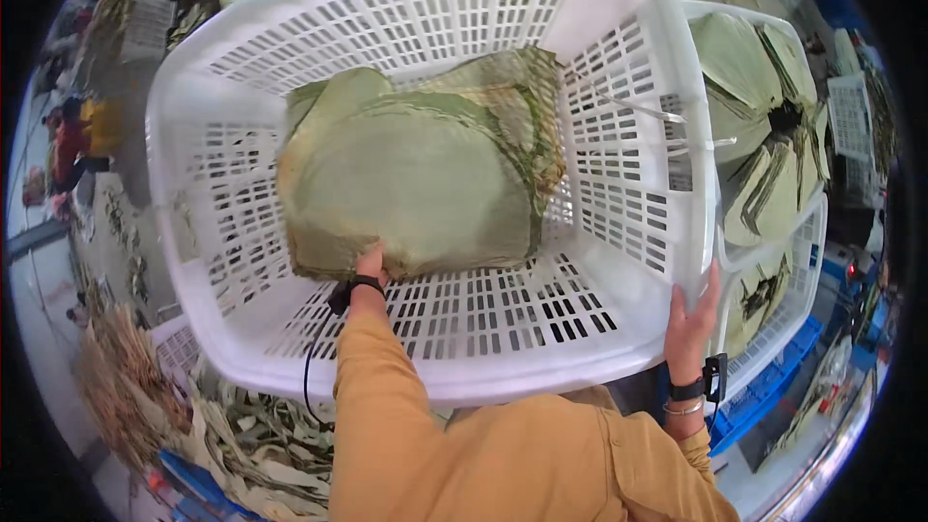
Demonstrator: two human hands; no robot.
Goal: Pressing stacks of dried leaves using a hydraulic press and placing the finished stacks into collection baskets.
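Note:
A large white plastic basket [503, 382] with slotted walls fills the middle of the view, tilted so that I look into it. Inside lies a thick stack of broad, flat, grey-green leaves [416, 184], browner along its edges. My left hand [371, 259] reaches over the near rim to the stack's near edge. Its thumb side shows on the leaves, while the other fingers are hidden under or behind them. At the basket's right near corner, my right hand [690, 329] is closed on the rim, thumb and fingers on either side of it.
More white baskets with bundled leaves [744, 68] stand at the right, above a blue crate [768, 387]. Loose leaf strips [271, 445] lie heaped at the lower left beside brownish dry leaves [126, 377]. A person in red [68, 145] is at the far left.

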